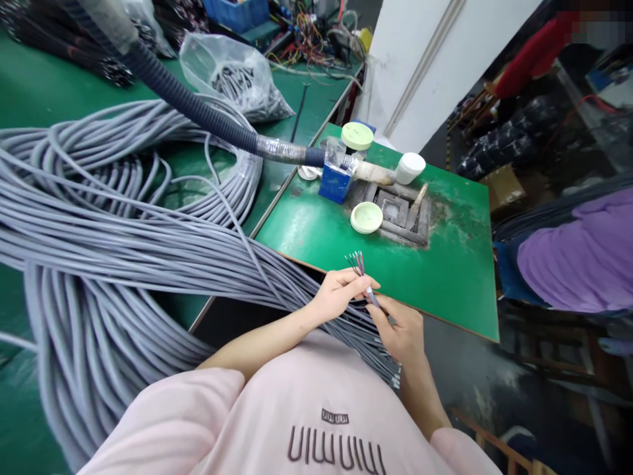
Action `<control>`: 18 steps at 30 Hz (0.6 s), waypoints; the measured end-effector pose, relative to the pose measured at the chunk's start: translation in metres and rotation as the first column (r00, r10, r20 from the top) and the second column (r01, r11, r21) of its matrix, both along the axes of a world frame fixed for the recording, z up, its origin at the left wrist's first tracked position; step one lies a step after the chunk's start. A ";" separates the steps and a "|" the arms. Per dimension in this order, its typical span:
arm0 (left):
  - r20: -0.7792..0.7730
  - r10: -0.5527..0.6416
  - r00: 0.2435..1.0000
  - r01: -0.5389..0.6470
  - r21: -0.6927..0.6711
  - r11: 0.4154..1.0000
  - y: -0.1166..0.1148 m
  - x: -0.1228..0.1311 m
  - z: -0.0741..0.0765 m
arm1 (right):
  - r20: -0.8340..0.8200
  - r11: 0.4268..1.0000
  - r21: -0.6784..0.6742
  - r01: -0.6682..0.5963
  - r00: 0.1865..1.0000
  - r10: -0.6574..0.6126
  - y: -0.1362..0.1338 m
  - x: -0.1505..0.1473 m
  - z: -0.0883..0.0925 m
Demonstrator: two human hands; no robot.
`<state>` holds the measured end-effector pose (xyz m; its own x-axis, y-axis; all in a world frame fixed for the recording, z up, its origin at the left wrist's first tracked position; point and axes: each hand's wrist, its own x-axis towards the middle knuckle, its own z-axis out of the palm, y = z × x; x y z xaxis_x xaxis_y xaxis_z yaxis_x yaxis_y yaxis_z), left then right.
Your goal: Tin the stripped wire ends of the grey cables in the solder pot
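gray cable (373, 299), pinched by left grip (341, 291) near fanned wires (361, 262), by right grip (403, 328) below

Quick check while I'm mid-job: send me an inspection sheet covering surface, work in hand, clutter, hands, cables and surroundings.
Surface: green tabletop, stained dark around a square fixture.
Work in hand: grey cable end, its thin coloured wires fanned out.
Clutter: pale green dish, white tub and blue box near the fixture; ribbed hose reaching in from the upper left.
Hands: left hand pinches near the wires; right hand grips the cable end lower down.
Cables: large grey bundle stretches from the left table to beneath the forearms.
Surroundings: white pillar behind; person in purple at right.
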<state>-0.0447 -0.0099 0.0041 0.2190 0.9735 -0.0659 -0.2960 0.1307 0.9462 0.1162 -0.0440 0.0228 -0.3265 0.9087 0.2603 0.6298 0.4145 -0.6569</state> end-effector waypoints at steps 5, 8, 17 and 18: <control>0.038 -0.012 0.999 0.013 -0.030 0.999 0.000 0.000 0.002 | -0.065 0.992 -0.124 0.005 0.998 -0.013 -0.002 0.002 -0.002; 0.064 -0.027 0.998 0.029 -0.043 0.999 -0.001 0.001 0.003 | -0.128 0.978 -0.207 -0.027 0.992 0.000 -0.002 0.002 -0.004; -0.188 0.089 0.978 -0.075 0.079 0.994 0.001 0.001 -0.001 | -0.071 0.987 -0.157 -0.016 0.997 0.005 -0.001 0.002 -0.005; -0.218 0.099 0.971 -0.080 0.094 0.992 0.002 0.000 -0.002 | -0.060 0.991 -0.135 -0.016 0.998 0.008 -0.001 0.002 -0.004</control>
